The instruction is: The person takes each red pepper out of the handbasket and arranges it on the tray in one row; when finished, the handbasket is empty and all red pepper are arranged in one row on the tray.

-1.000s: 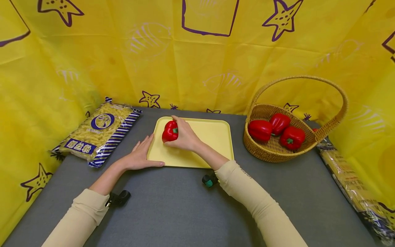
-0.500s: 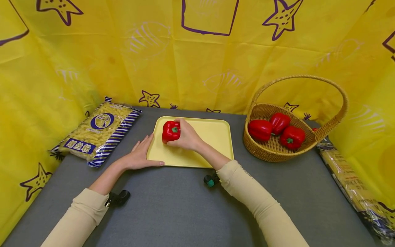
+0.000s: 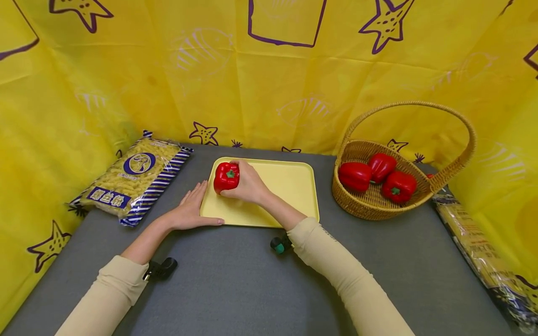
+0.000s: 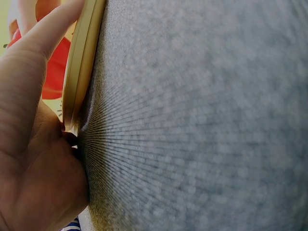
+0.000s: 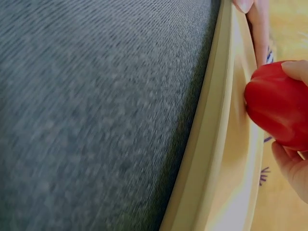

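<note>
A red bell pepper (image 3: 226,178) with a green stem is gripped between the thumb and fingers of my right hand (image 3: 249,185), over the left part of a pale yellow tray (image 3: 290,191). In the right wrist view the bell pepper (image 5: 279,106) shows its underside close to the tray's floor, inside the rim (image 5: 211,144). My left hand (image 3: 189,212) rests at the tray's left front corner, fingers straight along the left side and thumb stretched along the front edge. The left wrist view has that thumb (image 4: 48,31) against the tray's rim, partly covering the pepper.
A wicker basket (image 3: 365,211) with a tall handle stands to the right, with red bell peppers (image 3: 355,177) inside. A bag of spiral pasta (image 3: 136,175) lies at the left, and another clear package (image 3: 479,247) along the right edge. A yellow curtain (image 3: 269,93) hangs behind the grey table (image 3: 235,280).
The right hand has turned the bell pepper so its stem faces up more, then shifted it a little left over the tray. My left hand has stayed in place.
</note>
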Tool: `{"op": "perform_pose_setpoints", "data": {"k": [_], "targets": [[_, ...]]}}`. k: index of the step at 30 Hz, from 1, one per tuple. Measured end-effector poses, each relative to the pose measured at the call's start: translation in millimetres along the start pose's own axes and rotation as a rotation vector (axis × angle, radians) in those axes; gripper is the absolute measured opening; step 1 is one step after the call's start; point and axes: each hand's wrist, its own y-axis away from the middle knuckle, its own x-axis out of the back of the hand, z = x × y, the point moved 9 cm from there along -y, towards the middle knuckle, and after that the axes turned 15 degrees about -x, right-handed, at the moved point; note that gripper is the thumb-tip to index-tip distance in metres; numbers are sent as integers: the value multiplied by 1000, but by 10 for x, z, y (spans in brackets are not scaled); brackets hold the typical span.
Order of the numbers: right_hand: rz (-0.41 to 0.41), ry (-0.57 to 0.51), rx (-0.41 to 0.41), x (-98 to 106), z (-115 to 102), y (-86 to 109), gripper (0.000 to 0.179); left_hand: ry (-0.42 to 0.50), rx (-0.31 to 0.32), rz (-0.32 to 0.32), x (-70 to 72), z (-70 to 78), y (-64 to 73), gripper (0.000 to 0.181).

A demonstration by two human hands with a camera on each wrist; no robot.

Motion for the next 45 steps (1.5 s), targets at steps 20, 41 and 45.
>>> {"op": "perform_pose_setpoints", "data": {"k": [20,41,45], "targets": [[7,-6,66,-103,-146,-49,89,19,-14,9,4,21,-5,123],[-16,34,9,-105,-21,48,98,25,-38,19,17,58,12,117],[-8,24,-8,-27,42,109,98,18,-27,-1,1,69,37,113]]}}
